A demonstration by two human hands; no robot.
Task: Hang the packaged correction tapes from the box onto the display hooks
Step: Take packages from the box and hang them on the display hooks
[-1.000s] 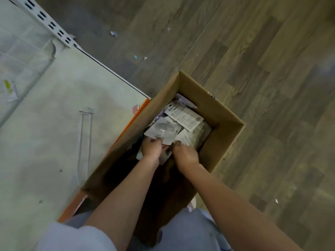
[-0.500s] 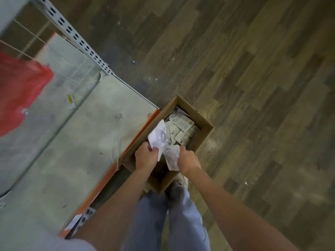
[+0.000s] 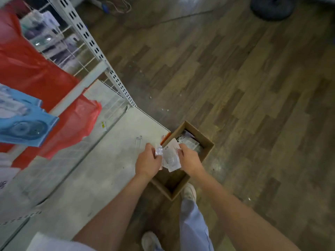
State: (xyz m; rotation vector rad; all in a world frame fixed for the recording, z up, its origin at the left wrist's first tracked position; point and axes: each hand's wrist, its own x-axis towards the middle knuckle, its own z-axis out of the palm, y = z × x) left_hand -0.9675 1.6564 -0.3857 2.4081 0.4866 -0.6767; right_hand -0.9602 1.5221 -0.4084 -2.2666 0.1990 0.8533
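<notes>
Both hands have lifted clear of the box since a moment ago, and I now see more shelving. My left hand and right hand each grip the packaged correction tapes between them, above the box's near-left edge. More packs lie inside. Open wooden floor spreads right; the shelf lies left.

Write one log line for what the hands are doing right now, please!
left hand: holds small clear pack | right hand: holds white packs | box: on floor, packs left inside | hung: not yet
</notes>
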